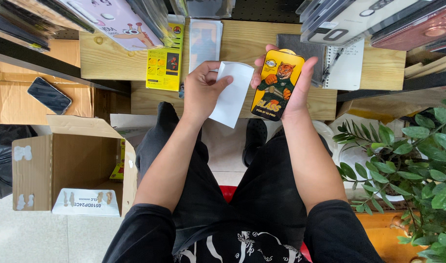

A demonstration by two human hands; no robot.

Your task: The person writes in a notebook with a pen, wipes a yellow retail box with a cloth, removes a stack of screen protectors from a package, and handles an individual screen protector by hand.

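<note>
A yellow-and-black package [277, 85] with a tiger picture stands upright in the right hand [293, 83], fingers wrapped around its edges. Just beside it, the left hand [202, 90] pinches a white sleeve [232, 95] between thumb and fingers. Both hover above a wooden shelf [242, 44], near a yellow box [165, 61] and a notebook [347, 68].

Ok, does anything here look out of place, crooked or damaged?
Little stands out. A dark phone lies loose and askew on a cardboard box, off the wooden bench. The left hand holds a white sleeve, the right hand a yellow package; both look undamaged.
</note>
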